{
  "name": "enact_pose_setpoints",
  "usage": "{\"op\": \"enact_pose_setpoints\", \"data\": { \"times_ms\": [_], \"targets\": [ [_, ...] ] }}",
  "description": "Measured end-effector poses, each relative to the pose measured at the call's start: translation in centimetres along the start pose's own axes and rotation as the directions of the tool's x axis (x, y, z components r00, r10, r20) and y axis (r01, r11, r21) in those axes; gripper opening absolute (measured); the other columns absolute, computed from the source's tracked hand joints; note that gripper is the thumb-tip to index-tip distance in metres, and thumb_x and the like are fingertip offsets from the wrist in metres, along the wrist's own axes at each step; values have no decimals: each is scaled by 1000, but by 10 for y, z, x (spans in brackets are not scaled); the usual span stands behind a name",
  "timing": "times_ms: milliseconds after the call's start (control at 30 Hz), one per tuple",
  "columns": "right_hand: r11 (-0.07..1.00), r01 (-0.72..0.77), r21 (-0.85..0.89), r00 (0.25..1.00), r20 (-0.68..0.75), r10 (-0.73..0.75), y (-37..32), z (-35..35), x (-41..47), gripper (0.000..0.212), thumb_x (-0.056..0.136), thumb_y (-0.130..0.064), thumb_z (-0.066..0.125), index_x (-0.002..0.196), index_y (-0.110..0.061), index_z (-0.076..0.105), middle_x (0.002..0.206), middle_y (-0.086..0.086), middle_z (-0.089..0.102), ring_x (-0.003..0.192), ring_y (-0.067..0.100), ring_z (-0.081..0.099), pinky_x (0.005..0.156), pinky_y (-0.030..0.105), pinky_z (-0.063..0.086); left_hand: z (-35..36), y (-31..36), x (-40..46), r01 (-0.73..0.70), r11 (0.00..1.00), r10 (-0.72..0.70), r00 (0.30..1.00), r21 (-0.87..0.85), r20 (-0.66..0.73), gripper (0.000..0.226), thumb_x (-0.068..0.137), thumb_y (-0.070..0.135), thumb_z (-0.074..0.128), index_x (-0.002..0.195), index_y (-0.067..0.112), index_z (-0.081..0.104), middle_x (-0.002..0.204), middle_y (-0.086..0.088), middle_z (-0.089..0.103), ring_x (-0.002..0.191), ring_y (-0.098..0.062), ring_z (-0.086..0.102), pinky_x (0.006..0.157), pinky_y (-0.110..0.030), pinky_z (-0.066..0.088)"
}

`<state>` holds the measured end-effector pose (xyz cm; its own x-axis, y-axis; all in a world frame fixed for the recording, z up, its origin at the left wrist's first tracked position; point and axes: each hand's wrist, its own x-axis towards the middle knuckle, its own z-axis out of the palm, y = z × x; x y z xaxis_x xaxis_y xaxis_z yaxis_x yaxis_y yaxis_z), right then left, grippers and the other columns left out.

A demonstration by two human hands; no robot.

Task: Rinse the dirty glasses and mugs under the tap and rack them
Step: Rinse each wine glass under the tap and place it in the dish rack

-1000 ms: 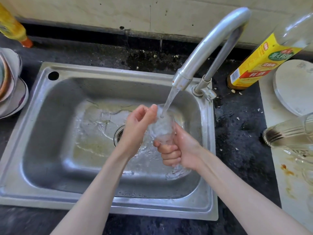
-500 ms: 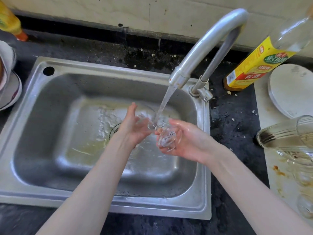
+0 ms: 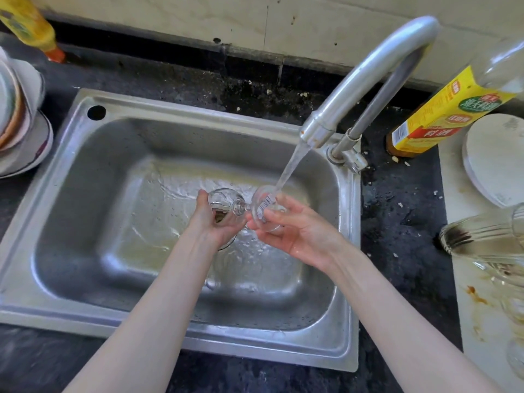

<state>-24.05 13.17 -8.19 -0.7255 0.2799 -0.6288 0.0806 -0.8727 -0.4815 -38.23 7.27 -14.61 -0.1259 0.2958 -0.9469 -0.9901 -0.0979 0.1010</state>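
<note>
**Stemmed glass under running tap: handling notes and count**

Position: one stemmed glass (image 3: 241,207) lies sideways over the sink (image 3: 85,194), roughly mid-basin, held clear of the bottom. Bowl points to 9 o'clock, foot to 3 o'clock. The water stream (image 3: 292,165) from the tap (image 3: 368,75) lands on the foot, which carries a barcode sticker.

Hands: left hand (image 3: 215,222) cups the bowl, fingers curled around it. Right hand (image 3: 295,225) supports the foot, fingers loosely bent around its edge. Both are wet.

Handling (judgement): thin clear glass, light, rigid, brittle. Wet surface likely slippery. The stem looks like the weakest part; better to grip the bowl and foot, as now, and avoid twisting the two ends against each other. Steel basin below would not forgive a drop.

Count: glass in hand, 1. More clear glassware (image 3: 482,236) at 3 o'clock on the counter; at least 1, further pieces too blurred to count. Bottles: 2, one at 1 o'clock (image 3: 442,114), one at 11 o'clock (image 3: 31,29). Stacked dishes (image 3: 19,131) at 9 o'clock, number unclear. No rack visible.
</note>
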Motion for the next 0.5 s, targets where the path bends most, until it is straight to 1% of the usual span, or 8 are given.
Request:
{"op": "enact_pose_setpoints", "data": {
  "times_ms": [100,133,200,267,333,367,433,500],
  "targets": [
    [1000,15,12,1000,-4,-15,2,3,2,31,65,-11,68,96,-11,61,71,11,69,58,16,67,50,19,53,0,-8,-4,14,1000,-14,1000,7,-18,65,90,54,48,131,4,39,93,-19,57,79,-31,61,47,-45,50],
    [999,32,23,999,-36,-31,4,5,4,23,66,-18,67,89,-13,64,66,9,68,52,13,64,46,17,50,-1,-12,-5,11,1000,-12,1000,-9,-13,63,91,53,46,129,3,39,91,-18,56,76,-30,60,50,-45,52],
    [996,84,35,986,-145,-78,7,7,10,15,75,-31,65,74,-16,68,58,4,63,46,10,56,39,15,45,0,-17,-6,4,999,-4,1000,-42,15,64,90,55,47,124,1,40,103,-20,57,85,-33,61,72,-45,53],
    [991,118,-67,953,-274,-132,10,5,14,30,84,-41,59,70,-15,64,53,-1,55,45,9,48,37,15,39,-1,-16,0,-67,998,67,998,-9,0,71,89,57,47,134,3,37,126,-18,50,105,-32,57,86,-46,50],
    [970,118,-212,929,-322,-183,12,-2,16,36,87,-47,55,70,-16,60,55,-2,51,46,8,42,44,18,35,1,-12,0,-208,976,211,977,63,-44,71,89,55,47,138,6,32,128,-15,45,106,-29,53,88,-46,49],
    [961,98,-259,933,-313,-180,12,-6,15,36,87,-48,54,68,-18,61,58,-1,51,49,9,43,49,19,34,1,-8,0,-271,956,277,960,110,-43,67,89,54,48,134,7,35,121,-15,46,97,-28,54,82,-45,50],
    [949,22,-313,962,-251,-105,8,-12,11,36,88,-47,53,66,-21,65,63,3,56,54,12,49,56,24,38,5,-3,-7,-389,904,397,918,178,-10,42,90,52,48,106,13,48,94,-11,46,69,-21,50,60,-36,46],
    [915,-57,-399,990,-140,1,-2,-17,7,29,88,-37,55,68,-17,65,67,6,62,61,18,56,63,29,44,9,-4,-19,-477,843,490,872,250,14,33,92,50,46,94,17,46,91,-10,45,57,-14,42,45,-24,40]
  ]
}}
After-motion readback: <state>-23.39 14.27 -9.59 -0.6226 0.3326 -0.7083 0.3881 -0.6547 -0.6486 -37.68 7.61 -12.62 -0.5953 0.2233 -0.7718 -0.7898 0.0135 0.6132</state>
